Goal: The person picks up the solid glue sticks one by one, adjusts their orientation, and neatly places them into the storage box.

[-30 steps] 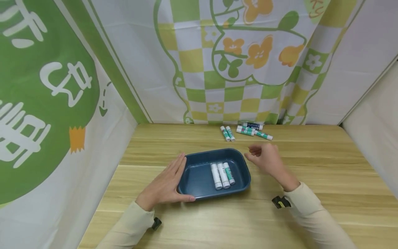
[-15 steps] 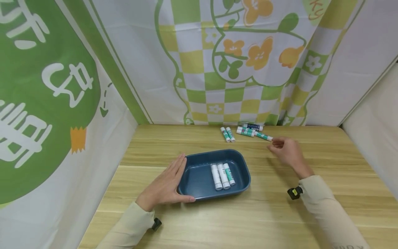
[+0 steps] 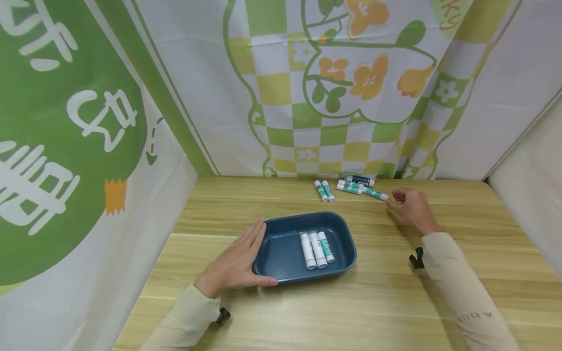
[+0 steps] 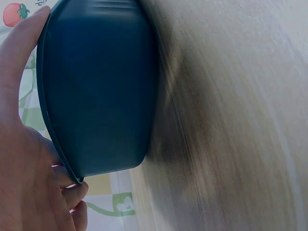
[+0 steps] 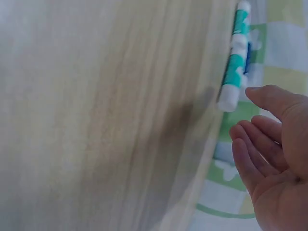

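Observation:
My left hand [image 3: 239, 258] holds the left end of a dark blue tray [image 3: 281, 280], thumb along the near rim and fingers at the far corner. Inside the tray lie two white glue sticks [image 3: 308, 251] and a smaller green-labelled glue stick [image 3: 326, 247], side by side. At the back right, my right hand [image 3: 411, 208] hovers by the end of another green-labelled glue stick [image 3: 375, 194]. Its thumb and loosely bent fingers are apart, with nothing between them. In the right wrist view, the thumb tip is close to the white end of that glue stick [image 5: 228, 98].
Two small glue sticks [image 3: 324, 191] lie behind the tray. Beside them are more green-labelled sticks [image 3: 350, 187] and a dark-blue-labelled one [image 3: 360, 181], close to the patterned curtain [image 3: 325, 141]. A wooden table [image 3: 316, 317] bears everything.
My right hand has moved from beside the tray's right end to the back right, near the loose glue stick. My left hand and the tray have stayed in place.

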Demonstrator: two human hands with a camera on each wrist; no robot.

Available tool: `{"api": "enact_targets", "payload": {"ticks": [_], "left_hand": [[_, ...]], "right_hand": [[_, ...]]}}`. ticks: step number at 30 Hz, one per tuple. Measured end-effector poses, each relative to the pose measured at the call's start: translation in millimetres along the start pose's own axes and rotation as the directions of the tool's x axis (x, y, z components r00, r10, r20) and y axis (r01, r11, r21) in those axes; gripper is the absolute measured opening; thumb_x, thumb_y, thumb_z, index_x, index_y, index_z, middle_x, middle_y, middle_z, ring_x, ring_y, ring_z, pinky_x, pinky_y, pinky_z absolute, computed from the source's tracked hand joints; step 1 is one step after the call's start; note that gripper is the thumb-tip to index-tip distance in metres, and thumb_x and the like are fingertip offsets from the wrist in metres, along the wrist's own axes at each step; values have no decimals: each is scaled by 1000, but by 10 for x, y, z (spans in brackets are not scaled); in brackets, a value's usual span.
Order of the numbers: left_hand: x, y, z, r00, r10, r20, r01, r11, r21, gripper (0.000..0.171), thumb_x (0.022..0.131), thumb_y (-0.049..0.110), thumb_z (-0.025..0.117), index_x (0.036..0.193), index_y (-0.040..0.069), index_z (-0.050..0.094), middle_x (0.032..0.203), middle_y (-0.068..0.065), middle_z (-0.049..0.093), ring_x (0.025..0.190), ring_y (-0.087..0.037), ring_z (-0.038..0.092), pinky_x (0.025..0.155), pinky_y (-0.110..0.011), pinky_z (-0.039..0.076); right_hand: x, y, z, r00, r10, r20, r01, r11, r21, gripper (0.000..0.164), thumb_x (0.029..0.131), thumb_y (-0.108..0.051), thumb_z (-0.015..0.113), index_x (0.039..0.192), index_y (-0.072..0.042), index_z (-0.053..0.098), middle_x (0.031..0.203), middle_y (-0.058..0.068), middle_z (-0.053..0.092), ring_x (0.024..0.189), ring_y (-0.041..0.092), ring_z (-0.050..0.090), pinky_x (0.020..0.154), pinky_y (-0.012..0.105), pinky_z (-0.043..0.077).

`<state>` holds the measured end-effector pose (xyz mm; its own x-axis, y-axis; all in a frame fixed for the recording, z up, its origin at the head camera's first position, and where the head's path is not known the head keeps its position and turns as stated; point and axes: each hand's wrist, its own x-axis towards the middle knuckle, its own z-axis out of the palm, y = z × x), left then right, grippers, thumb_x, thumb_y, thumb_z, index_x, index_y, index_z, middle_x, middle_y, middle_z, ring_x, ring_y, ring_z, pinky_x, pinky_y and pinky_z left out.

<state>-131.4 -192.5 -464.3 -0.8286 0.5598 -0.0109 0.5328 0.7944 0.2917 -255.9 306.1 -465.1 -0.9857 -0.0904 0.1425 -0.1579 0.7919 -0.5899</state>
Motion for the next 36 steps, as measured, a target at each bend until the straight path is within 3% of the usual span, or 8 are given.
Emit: {"api": "enact_targets", "payload": {"ticks": [9, 16, 22, 28, 36], "left_hand": [[12, 0, -10, 1000, 5, 7, -6, 1000, 14, 138, 81, 88, 63, 169, 2, 1, 179, -13, -8, 167, -33, 5, 134, -51, 21], [3, -6, -22, 1000, 18, 11, -18, 1000, 19, 138, 81, 86, 64, 168, -1, 2, 179, -15, -7, 167, -33, 5, 134, -51, 19], [2, -10, -22, 1000, 17, 6, -17, 1000, 23, 138, 81, 86, 64, 168, -1, 3, 178, -14, -8, 167, -33, 5, 134, -50, 19], [0, -2, -24, 1000, 13, 20, -13, 1000, 16, 138, 81, 87, 64, 168, -1, 2, 178, -13, -9, 168, -30, 2, 135, -50, 19], [-7, 23, -71, 1000, 15, 20, -15, 1000, 20, 139, 80, 86, 65, 168, -2, 4, 179, -16, -6, 167, -33, 5, 134, -52, 21]], "right_hand": [[167, 149, 100, 999, -38, -37, 37, 999, -28, 41, 96, -12, 72, 128, 13, 68, 119, 33, 73, 108, 49, 71, 97, 62, 57], [290, 192, 152, 1000, -1, 31, 1, 1000, -4, 43, 97, -16, 74, 129, 13, 67, 119, 33, 73, 111, 49, 71, 101, 61, 56], [380, 195, 179, 997, -44, 60, 48, 997, -65, 35, 98, -12, 70, 123, 12, 70, 114, 33, 74, 107, 47, 71, 96, 61, 57], [386, 198, 190, 996, -73, 58, 78, 992, -96, 26, 99, -13, 70, 114, 8, 74, 109, 30, 76, 103, 46, 72, 92, 60, 58], [317, 168, 105, 993, -110, 33, 110, 994, -18, 27, 96, -14, 77, 110, 8, 76, 103, 28, 78, 96, 43, 75, 88, 57, 61]]}}
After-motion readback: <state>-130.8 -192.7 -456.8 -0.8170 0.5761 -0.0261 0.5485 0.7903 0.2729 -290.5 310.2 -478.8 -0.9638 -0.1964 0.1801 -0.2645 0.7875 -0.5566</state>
